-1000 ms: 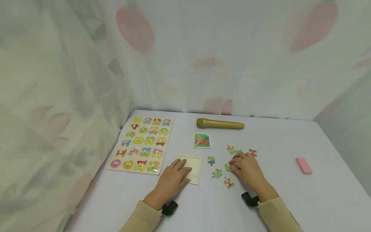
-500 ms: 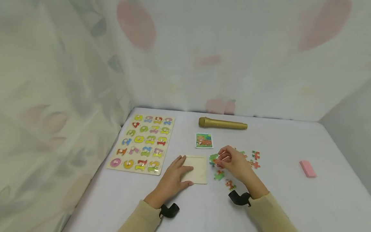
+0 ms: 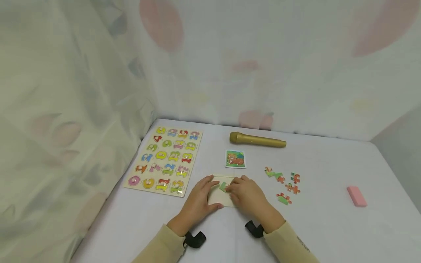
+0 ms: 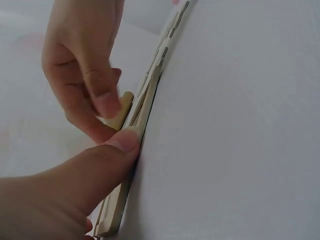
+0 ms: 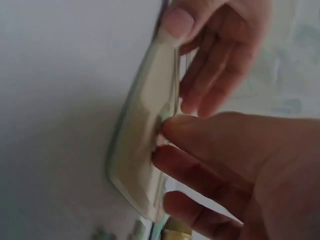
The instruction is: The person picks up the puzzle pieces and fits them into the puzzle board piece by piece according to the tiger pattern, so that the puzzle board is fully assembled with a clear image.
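Note:
My left hand (image 3: 198,197) holds the small square wooden puzzle tray (image 3: 217,200) by its left side. Its thumb (image 4: 107,160) presses the near edge and its fingers lie at the far left corner. My right hand (image 3: 250,199) is over the right half of the tray, its thumb and fingertips pinching a green jigsaw piece (image 3: 223,186) low over the tray floor. Part of that piece is hidden by the fingers. Several loose jigsaw pieces (image 3: 284,198) in green and orange lie on the table right of the tray.
Behind the tray lie a tiger picture card (image 3: 235,159) and a gold toy microphone (image 3: 258,140). A number puzzle board (image 3: 163,160) is at the left. Far right sits a pink block (image 3: 356,196). Patterned cloth (image 3: 210,65) hangs behind the table.
My right hand has moved left from the loose pieces to the tray, carrying a jigsaw piece. Pieces formerly beside the tray no longer show there. The left hand stays at the tray.

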`<state>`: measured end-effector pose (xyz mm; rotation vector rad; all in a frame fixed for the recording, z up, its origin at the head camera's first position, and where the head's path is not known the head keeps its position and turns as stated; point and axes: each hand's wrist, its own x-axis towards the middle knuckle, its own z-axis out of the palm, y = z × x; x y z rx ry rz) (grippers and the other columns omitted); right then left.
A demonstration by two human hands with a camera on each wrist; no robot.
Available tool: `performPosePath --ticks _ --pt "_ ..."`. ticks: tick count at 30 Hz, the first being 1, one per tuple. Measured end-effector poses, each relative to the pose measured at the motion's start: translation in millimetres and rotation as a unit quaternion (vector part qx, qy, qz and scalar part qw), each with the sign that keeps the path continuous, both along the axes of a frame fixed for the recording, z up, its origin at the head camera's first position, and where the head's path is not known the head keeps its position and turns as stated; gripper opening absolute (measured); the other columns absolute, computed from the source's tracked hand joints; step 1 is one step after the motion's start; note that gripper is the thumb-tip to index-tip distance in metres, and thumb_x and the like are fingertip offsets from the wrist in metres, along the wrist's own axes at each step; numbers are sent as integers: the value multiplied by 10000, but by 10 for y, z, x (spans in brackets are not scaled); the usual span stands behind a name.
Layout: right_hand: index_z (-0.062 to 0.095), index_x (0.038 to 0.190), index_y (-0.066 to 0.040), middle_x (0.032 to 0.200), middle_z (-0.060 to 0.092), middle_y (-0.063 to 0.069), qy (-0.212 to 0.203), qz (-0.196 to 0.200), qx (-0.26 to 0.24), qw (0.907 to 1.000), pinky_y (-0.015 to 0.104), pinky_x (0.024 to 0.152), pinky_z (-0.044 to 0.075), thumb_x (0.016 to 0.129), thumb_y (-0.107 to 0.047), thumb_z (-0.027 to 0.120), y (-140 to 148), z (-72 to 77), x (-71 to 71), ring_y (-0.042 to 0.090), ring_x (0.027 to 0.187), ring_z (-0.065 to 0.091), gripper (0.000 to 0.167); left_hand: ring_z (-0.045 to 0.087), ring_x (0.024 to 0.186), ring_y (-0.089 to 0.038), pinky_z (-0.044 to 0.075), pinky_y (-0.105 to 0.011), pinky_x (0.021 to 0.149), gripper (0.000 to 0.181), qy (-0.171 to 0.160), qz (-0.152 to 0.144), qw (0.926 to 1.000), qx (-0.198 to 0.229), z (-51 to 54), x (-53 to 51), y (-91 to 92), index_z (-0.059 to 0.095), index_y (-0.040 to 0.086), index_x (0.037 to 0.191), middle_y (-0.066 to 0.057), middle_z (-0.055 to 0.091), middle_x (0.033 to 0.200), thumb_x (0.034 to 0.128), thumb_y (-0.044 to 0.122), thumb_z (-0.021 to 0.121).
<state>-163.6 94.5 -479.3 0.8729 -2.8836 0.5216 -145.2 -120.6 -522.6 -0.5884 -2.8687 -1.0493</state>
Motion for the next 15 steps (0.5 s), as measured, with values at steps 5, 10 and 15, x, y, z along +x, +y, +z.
performPosePath --ticks 5,10,15 --pt "772 1250 -78 1134 664 18 -59 709 250 9972 409 867 554 927 -112 789 -51 -15 69 214 1010 580 326 426 1463 -345 384 -497 1189 789 67 38 10000 -60 14 31 -6 580 82 1458 -139 455 1590 802 336 937" --pt "601 1480 -59 1406 596 45 -460 890 194 9948 439 999 536 977 -140 730 -115 -79 89 235 1193 554 526 407 1482 -313 363 -465 1208 817 35 24 9999 -147 0 13 -26 572 53 1479 -107 453 1602 814 376 920" --pt "669 1402 -67 1342 687 87 -695 605 -327 9952 515 1030 518 972 -78 702 38 4 -18 301 1184 628 432 388 1497 -288 339 -461 1220 836 148 9 9990 -419 -13 6 -30 565 16 1489 -93 444 1612 839 429 890"
